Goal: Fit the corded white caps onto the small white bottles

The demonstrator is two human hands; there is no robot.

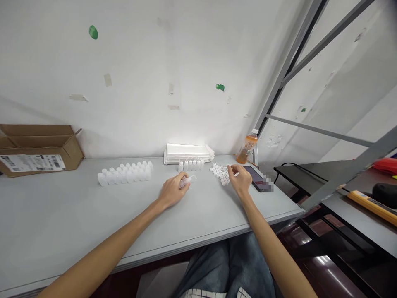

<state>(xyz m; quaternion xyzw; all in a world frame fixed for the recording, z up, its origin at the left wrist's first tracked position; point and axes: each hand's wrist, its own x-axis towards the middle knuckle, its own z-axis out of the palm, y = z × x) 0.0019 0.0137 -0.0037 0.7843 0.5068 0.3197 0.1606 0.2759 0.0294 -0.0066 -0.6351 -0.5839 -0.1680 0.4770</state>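
My left hand (174,190) is closed around a small translucent plastic bottle (188,181), which lies tilted with its narrow end to the right. My right hand (240,179) hovers at the right side of a pile of small white caps (219,171), thumb and fingertips pinched together. Whatever is between those fingertips is too small to make out. Behind the left hand stands a short row of small white bottles (190,166). Several rows of similar white bottles (125,174) stand upright on the left of the grey table (93,223).
A stack of white flat packs (186,152) lies against the wall. An orange drink bottle (247,147) stands at the back right, with a phone (257,179) lying in front of it. An open cardboard box (40,151) sits far left. A metal frame (290,78) rises at the right.
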